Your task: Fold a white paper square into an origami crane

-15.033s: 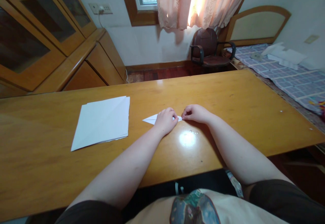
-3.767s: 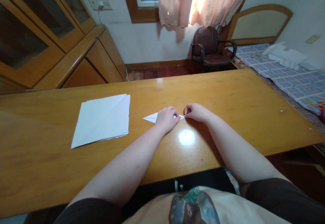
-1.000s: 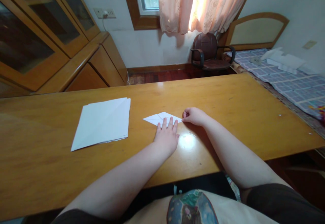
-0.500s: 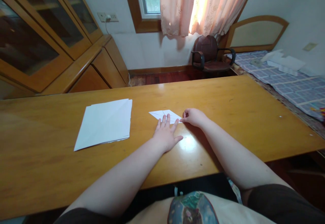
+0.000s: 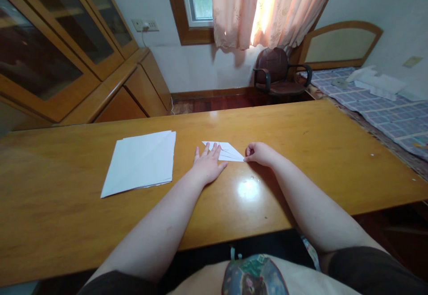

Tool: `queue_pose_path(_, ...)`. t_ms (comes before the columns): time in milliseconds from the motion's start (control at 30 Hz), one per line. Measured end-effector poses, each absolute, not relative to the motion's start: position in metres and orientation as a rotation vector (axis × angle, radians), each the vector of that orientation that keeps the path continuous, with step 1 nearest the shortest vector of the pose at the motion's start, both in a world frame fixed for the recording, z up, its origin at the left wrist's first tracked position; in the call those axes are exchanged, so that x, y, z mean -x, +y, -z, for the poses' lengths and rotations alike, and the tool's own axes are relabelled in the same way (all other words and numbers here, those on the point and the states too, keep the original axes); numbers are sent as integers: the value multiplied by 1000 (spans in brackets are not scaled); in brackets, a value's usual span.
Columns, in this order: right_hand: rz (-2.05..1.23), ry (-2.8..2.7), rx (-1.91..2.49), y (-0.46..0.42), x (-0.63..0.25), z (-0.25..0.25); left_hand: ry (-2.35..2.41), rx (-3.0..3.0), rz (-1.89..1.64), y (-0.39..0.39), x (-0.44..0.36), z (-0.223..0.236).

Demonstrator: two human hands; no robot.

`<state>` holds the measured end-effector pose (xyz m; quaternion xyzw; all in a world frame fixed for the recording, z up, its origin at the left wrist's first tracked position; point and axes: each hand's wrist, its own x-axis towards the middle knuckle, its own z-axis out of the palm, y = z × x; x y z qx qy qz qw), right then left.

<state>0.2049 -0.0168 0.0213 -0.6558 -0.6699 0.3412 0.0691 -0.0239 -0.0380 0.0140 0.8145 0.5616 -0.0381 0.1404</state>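
At the centre of the frame, 1 folded white paper [image 5: 230, 153] lies on the wooden table [image 5: 321, 148]. The person's left hand [image 5: 206, 168] rests with fingers spread wide over its left part; the right hand [image 5: 262, 153] pinches its right tip, fingers curled. Left of centre lies a stack of white sheets [image 5: 142, 160], apart from the hands.

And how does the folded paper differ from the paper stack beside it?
The folded paper is small and pointed; the paper stack is larger and broader. The left hand covers part of the folded paper, while no hand touches the paper stack. Both are white and lie on the table.
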Motion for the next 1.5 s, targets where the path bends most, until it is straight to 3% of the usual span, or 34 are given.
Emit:
queue_pose_path(300, -1000, -2108, 1678, -23, -210, -12, 1940, -2170, -6, -17, 34, -2)
queue_pose_path(400, -839, -2198, 1504, -24, -206, -12, 2035, -2062, -75, -6, 41, -3)
queue_pose_path(567, -486, -2386, 1206, -26, -194, -11, 1982, -2131, -163, -1, 45, -3)
queue_pose_path(1000, -344, -2528, 1148, -30, -186, -8, 1679, -2077, -760, -2, 47, -5)
queue_pose_path(1300, -340, -2541, 1171, -31, -187, -14, 1650, -2438, -447, -19, 40, -17)
queue_pose_path(1500, -281, -2526, 1288, -32, -185, -15, 1342, -2661, -302, -26, 31, -19)
